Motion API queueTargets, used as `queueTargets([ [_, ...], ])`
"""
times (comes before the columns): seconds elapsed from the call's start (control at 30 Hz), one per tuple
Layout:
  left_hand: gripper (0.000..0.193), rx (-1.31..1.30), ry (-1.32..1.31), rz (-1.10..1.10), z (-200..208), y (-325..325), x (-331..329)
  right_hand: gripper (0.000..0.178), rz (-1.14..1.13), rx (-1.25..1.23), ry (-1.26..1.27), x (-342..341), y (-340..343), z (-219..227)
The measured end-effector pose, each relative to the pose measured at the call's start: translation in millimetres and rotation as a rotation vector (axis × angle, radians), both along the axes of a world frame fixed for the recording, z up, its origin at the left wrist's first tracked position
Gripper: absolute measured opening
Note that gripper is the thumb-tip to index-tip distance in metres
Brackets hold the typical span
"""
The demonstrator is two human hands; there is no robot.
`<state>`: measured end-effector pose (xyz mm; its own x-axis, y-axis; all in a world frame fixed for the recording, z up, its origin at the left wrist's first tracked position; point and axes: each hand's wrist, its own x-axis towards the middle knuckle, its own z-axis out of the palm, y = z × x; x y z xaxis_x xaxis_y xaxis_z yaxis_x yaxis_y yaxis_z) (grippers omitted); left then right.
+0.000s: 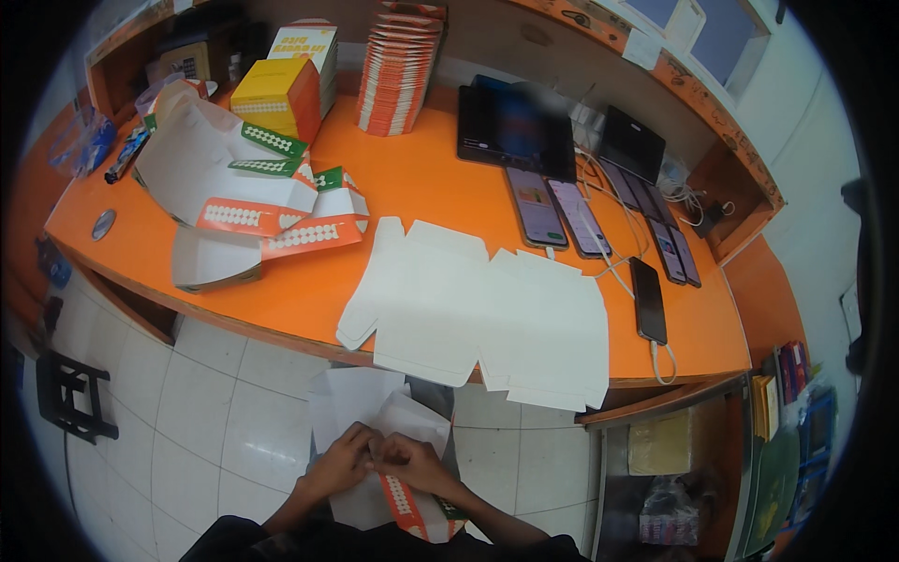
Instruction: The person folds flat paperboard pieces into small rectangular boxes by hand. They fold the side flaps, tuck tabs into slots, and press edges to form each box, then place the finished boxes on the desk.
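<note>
Head view: left hand point(341, 459) and right hand point(417, 463), fingers point(393, 447) pinched on a half-folded white-orange carton point(403, 506).

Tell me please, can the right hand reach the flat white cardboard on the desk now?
Probably yes: the cardboard overhangs the desk, with its near edge uncovered, though the right hand is busy at the box.

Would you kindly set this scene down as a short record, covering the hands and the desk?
Left hand: fingers on a carton
Right hand: on the same carton, close beside the left
Desk: orange
Desk front: white card, lying flat, overhanging the edge
Desk left: open cartons
Desk back: yellow box, tall stack
Desk right: phones, some cabled
Floor: black stool, left
</note>
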<state>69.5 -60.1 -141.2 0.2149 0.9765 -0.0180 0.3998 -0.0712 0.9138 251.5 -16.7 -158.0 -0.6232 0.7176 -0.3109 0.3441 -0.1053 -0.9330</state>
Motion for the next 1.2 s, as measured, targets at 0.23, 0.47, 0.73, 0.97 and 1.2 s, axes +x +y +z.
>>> queueTargets([
  [0.23, 0.028, -0.142, -0.160, 0.123, -5, -6, -8, 0.036, -0.049, -0.059, 0.025, -12, -9, -17],
  [0.47, 0.021, -0.170, -0.404, 0.469, -16, -9, 7, 0.033, -0.004, 0.100, 0.019, -18, -8, -1],
  [0.73, 0.018, -0.005, -0.294, 0.579, -22, 7, 8, 0.027, -0.073, 0.119, 0.101, -23, 3, -7],
  [0.97, 0.024, -0.172, -0.312, 0.528, -42, 15, -4, 0.033, -0.074, 0.180, 0.140, -20, 6, -21],
  [1.2, 0.026, -0.260, -0.351, 0.502, -34, 13, -5, 0.043, -0.052, 0.229, 0.046, -27, 9, -14],
])
